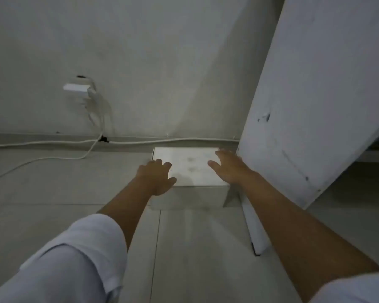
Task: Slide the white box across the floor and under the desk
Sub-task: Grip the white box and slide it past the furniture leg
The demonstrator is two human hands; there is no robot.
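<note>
White, the box (pixel 190 169) is seen on the tiled floor (pixel 74 189), its far edge near the wall (pixel 140 62) and its right side just beside the counter's panel (pixel 311 106). The left hand (pixel 155 176) is laid flat and open on the lid's near-left corner, while the right hand (pixel 230 166) is spread open over the right edge; nothing is gripped. Left of the left hand, a cable (pixel 53 158) is trailed along the floor.

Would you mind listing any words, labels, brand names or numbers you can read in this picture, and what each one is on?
None can be read.
White box: only faint grey smudges on its top, no letters.
Desk panel: dark scuffs, no text.
Wall adapter: blurred, no marking legible.
</note>
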